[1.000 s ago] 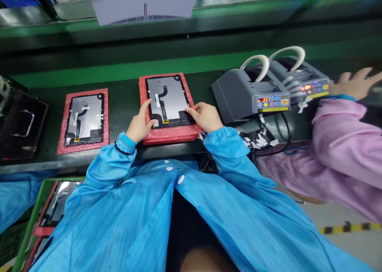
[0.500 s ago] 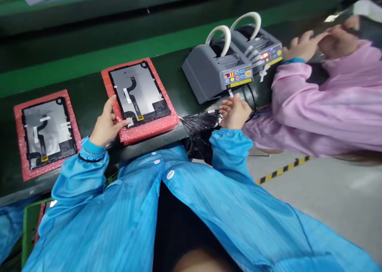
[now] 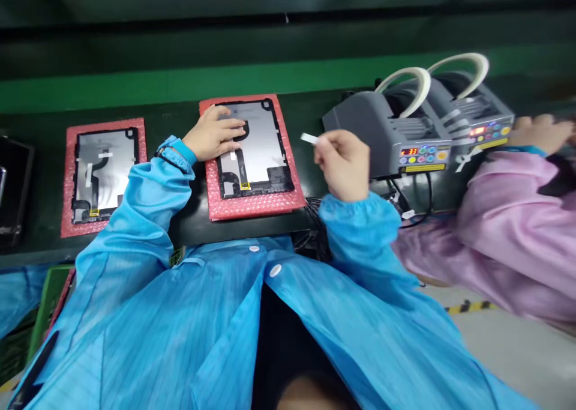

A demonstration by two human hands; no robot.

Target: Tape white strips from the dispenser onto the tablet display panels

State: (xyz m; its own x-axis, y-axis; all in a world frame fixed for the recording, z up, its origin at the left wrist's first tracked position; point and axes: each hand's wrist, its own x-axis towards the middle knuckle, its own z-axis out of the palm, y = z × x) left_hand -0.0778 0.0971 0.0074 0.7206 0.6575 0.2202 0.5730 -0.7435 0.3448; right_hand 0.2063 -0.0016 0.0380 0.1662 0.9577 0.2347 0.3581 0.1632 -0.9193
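A tablet back panel (image 3: pixel 258 146) with a black flex cable lies on a red bubble-wrap pad (image 3: pixel 252 203) on the dark green bench. My left hand (image 3: pixel 211 135) rests flat on the panel's upper left, fingers stretched over the cable. My right hand (image 3: pixel 342 164) hovers to the right of the pad, fingers pinched on a small white strip of tape (image 3: pixel 309 138). Just right of that hand stands a grey tape dispenser (image 3: pixel 387 137) with a lit display.
A second panel on a red pad (image 3: pixel 101 170) lies to the left, and a dark tray (image 3: pixel 11 182) sits at the far left. A second dispenser (image 3: pixel 472 113) stands behind the first. A co-worker in a pink sleeve (image 3: pixel 508 230) has a hand (image 3: pixel 537 132) at the right.
My right hand came away from the dispenser's outlet with a strip of tape and rose toward the panel. My left hand slid from the pad's left edge onto the panel.
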